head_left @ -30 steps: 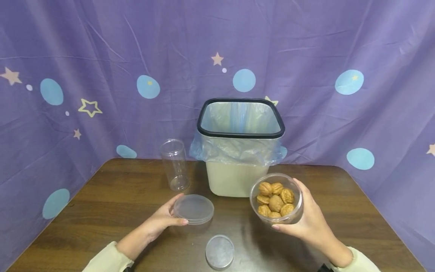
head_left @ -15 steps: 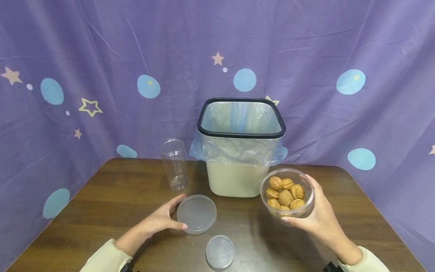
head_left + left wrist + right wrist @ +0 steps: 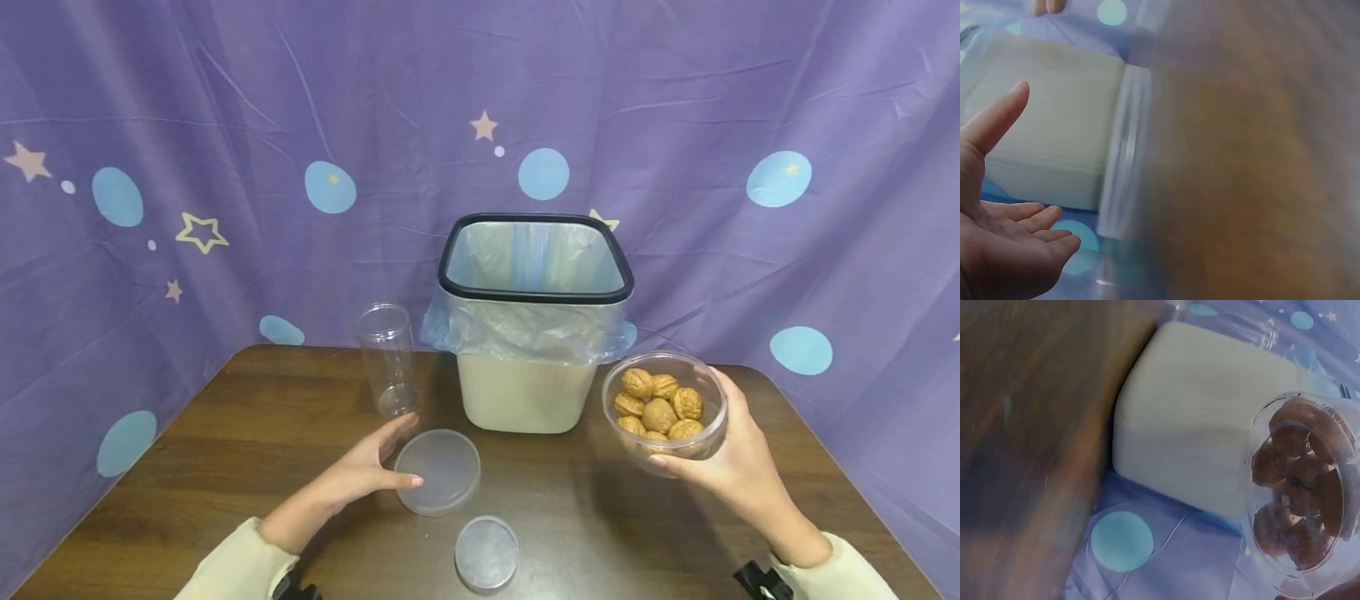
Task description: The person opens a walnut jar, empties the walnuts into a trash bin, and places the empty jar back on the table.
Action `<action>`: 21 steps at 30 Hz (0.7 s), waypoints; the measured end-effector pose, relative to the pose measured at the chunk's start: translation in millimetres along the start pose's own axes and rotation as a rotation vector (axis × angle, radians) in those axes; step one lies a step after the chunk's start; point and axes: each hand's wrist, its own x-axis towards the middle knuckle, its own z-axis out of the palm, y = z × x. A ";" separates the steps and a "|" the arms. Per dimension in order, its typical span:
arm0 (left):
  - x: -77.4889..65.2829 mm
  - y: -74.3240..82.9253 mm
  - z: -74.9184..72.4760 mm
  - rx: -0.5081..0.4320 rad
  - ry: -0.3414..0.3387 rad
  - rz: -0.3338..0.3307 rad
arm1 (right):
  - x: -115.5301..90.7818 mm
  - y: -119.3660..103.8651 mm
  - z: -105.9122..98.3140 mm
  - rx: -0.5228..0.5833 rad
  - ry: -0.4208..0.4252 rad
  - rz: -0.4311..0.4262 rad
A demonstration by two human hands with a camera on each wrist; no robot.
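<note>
My right hand (image 3: 738, 454) grips a clear plastic jar (image 3: 637, 454) of walnuts (image 3: 658, 412) round its side, held above the right part of the table. The jar's top is uncovered in the head view; its bottom, with walnuts showing through, faces the right wrist view. A large translucent round lid (image 3: 441, 473) lies flat on the table. My left hand (image 3: 352, 475) is spread beside that lid, thumb over its left edge; fingers and thumb stand apart in the left wrist view. Closer to me lies a smaller round lid (image 3: 487, 554).
A pale bin (image 3: 528, 396) with a black rim and a bluish plastic liner stands at the back middle. Left of it stands a tall clear jar (image 3: 387, 358). A purple curtain (image 3: 390, 125) hangs behind the wooden table (image 3: 247, 425).
The large lid, tilted in my left hand a second ago, now lies flat, and the hand has let go of it. My right hand has carried the walnut jar right and slightly up.
</note>
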 end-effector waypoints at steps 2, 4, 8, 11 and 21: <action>2.5 7.1 0.3 0.000 -0.003 0.029 | 2.7 2.1 -2.6 -0.008 0.003 -0.011; 5.5 14.9 0.3 -0.003 0.001 0.060 | 5.5 3.7 -5.1 -0.015 0.009 -0.020; 10.3 32.4 -0.1 -0.004 0.035 0.118 | 12.1 4.9 -10.2 -0.021 0.022 -0.029; 12.3 44.9 -0.4 -0.010 0.060 0.167 | 17.0 4.5 -14.0 -0.030 0.028 -0.033; 24.3 77.7 -3.3 -0.107 0.142 0.245 | 30.4 5.1 -23.0 -0.044 0.020 -0.030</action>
